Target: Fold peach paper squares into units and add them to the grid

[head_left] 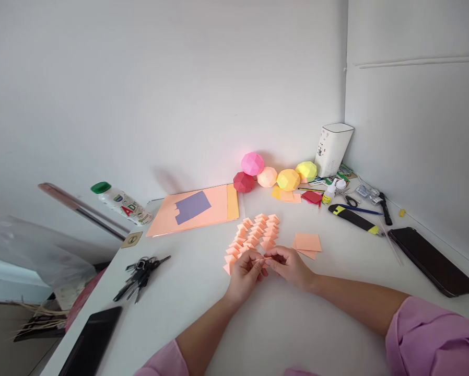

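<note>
My left hand [245, 274] and my right hand [290, 266] meet above the white table, both with fingers pinched on one small piece of peach paper [264, 258]. Fingers cover most of that piece, so its folds are hard to make out. Just beyond my hands, several folded peach paper units [254, 232] stand in slanting rows, and my left hand hides part of the nearest ones. To the right of my right hand lie flat peach paper squares [308, 243], partly overlapping.
Faceted paper balls [288, 179] sit against the wall. A box cutter [354, 218], a glue bottle [329, 192] and a black case [432, 261] lie at right. Peach sheets [162, 216], a bottle [120, 204], keys [142, 274] and a black phone-like slab [91, 342] occupy the left.
</note>
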The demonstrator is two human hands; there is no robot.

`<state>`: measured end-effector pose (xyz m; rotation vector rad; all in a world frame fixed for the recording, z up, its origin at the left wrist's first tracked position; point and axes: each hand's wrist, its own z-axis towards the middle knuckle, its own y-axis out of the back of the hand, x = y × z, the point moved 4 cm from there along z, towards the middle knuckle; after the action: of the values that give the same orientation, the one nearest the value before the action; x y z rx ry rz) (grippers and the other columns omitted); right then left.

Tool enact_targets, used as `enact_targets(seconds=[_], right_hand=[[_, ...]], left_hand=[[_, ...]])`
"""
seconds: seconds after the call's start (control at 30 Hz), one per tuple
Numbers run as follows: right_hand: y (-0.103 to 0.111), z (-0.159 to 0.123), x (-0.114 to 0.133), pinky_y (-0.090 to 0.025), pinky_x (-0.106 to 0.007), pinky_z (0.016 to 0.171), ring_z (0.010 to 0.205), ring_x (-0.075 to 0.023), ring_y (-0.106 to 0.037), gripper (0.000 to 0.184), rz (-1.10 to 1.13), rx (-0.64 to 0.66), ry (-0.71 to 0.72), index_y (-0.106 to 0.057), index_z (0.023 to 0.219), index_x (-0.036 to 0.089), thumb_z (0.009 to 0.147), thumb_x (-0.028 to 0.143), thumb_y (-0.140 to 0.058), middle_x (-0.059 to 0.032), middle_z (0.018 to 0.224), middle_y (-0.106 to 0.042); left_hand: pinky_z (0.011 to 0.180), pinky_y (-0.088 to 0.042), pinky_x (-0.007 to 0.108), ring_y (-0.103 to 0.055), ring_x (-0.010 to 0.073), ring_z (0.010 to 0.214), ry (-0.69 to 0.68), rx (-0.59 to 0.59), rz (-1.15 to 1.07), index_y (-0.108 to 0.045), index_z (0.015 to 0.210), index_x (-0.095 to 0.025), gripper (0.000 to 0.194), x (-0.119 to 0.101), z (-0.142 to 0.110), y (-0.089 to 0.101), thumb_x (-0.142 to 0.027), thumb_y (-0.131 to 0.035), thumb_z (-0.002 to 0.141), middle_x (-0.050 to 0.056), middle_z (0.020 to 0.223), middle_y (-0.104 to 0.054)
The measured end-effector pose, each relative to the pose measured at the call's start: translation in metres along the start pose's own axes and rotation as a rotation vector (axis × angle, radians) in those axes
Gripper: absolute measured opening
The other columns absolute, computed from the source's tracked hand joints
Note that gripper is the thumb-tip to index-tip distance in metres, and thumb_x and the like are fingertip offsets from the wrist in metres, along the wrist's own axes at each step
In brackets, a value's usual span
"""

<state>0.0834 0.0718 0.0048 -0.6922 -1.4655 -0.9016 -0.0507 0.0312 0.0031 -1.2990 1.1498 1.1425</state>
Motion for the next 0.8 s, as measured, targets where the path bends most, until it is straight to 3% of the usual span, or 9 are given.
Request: enact_targets(seconds=[0.23, 0.4, 0.6, 0.7, 0.8], right_hand=[[-0.0005, -0.0014, 0.0063, -0.035, -0.023, 0.049, 0.053, -0.0095, -0.040, 0.026, -0.066, 0.006, 0.043, -0.059, 0.067, 0.017, 0.081, 0.038, -0.056, 0.0010, 0.064, -0.051], [-0.0003, -0.0020, 0.0058, -0.032, -0.023, 0.048, 0.052, -0.0094, -0.037, 0.021, -0.057, 0.018, 0.033, -0.056, 0.069, 0.017, 0.081, 0.033, -0.054, 0.0031, 0.059, -0.046], [-0.0002, -0.0028, 0.0048, -0.030, -0.022, 0.046, 0.050, -0.0093, -0.035, 0.023, -0.037, 0.021, 0.021, -0.052, 0.067, 0.018, 0.081, 0.036, -0.054, 0.0045, 0.055, -0.042], [-0.0011, -0.0031, 0.0045, -0.029, -0.022, 0.045, 0.050, -0.0090, -0.034, 0.024, -0.028, 0.039, 0.034, -0.052, 0.068, 0.018, 0.081, 0.038, -0.054, 0.0046, 0.055, -0.041], [-0.0015, -0.0031, 0.0042, -0.029, -0.022, 0.045, 0.049, -0.0088, -0.034, 0.024, -0.006, 0.056, 0.036, -0.052, 0.069, 0.018, 0.081, 0.038, -0.055, 0.0047, 0.056, -0.041]], left_hand=[[0.047, -0.041, 0.023, -0.054, 0.0115, 0.053, 0.002, -0.002, 0.014, -0.052, 0.070, -0.018, 0.030, 0.0044, -0.0003, 0.0005, -0.045, -0.062, 0.076, -0.002, 0.060, -0.054], [0.047, -0.037, 0.022, -0.050, 0.0103, 0.046, 0.044, -0.011, 0.030, -0.046, 0.066, -0.018, 0.033, 0.0077, -0.0015, 0.0009, -0.046, -0.063, 0.075, -0.003, 0.051, -0.054], [0.040, -0.023, 0.020, -0.034, 0.0069, 0.036, 0.061, -0.027, 0.091, -0.034, 0.062, -0.021, 0.041, 0.0097, -0.0035, 0.0022, -0.050, -0.060, 0.076, -0.008, 0.039, -0.043], [0.040, -0.022, 0.020, -0.031, 0.0060, 0.036, 0.027, -0.020, 0.126, -0.028, 0.055, -0.021, 0.049, 0.0084, -0.0039, 0.0016, -0.054, -0.056, 0.077, -0.008, 0.039, -0.038], [0.040, -0.022, 0.021, -0.031, 0.0062, 0.037, 0.046, -0.005, 0.153, -0.030, 0.048, -0.019, 0.053, 0.0076, -0.0044, 0.0007, -0.057, -0.050, 0.079, -0.005, 0.040, -0.039]])
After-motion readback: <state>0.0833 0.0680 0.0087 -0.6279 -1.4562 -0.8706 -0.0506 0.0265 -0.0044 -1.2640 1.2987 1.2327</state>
